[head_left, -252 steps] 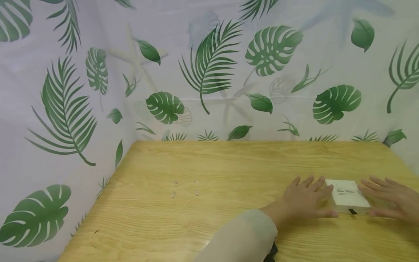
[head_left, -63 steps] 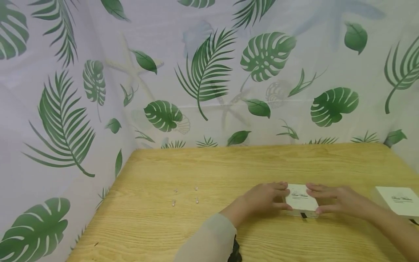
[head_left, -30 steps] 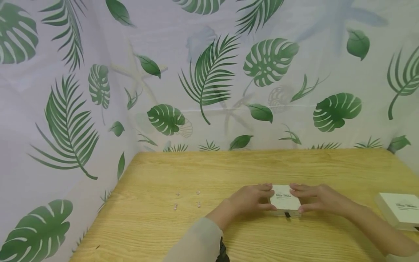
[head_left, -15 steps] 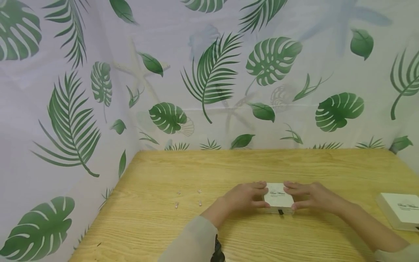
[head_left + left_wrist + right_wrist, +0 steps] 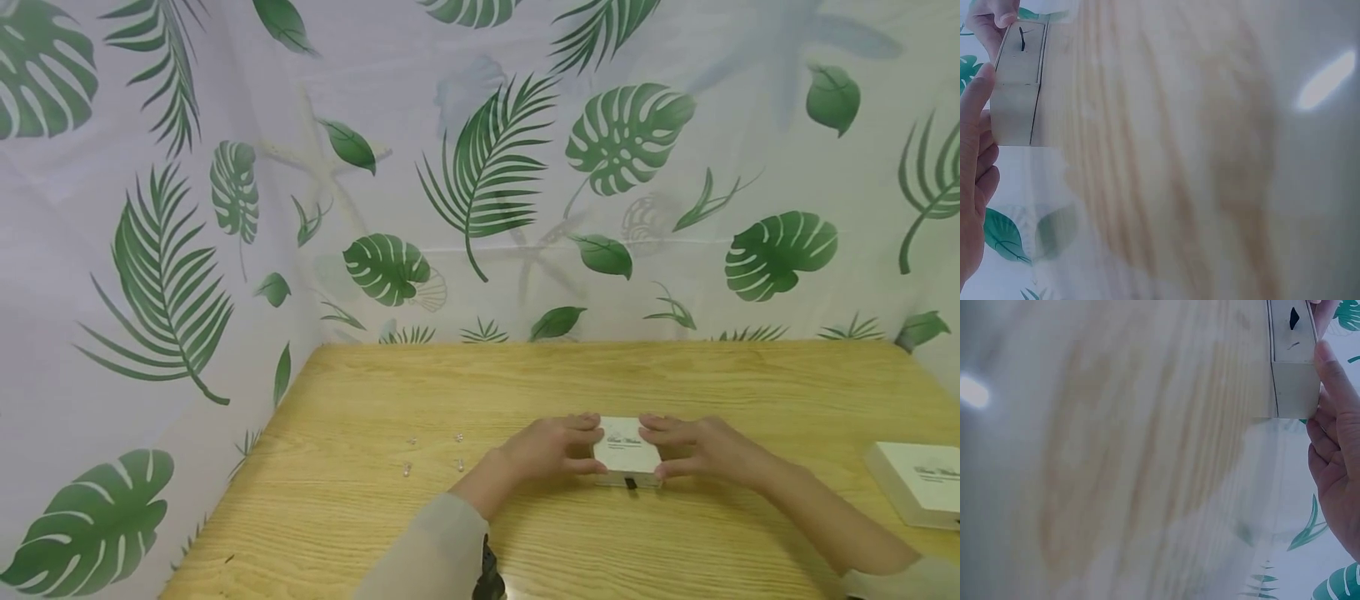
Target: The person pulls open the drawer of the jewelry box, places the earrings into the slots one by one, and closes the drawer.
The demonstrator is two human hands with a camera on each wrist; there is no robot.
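- Head view: left hand (image 5: 546,451) and right hand (image 5: 703,451) grip the small gift box (image 5: 627,454) from both sides, likely for balance.
- Left of it: tiny jewellery pieces (image 5: 461,466).

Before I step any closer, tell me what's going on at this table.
A person holds a small white box on the wooden table, the left hand on one side and the right hand on the other. A black tab shows on the side facing them. To the left lie four tiny shiny pieces, untouched and too small to identify. A second white box sits apart at the right, partly out of view.
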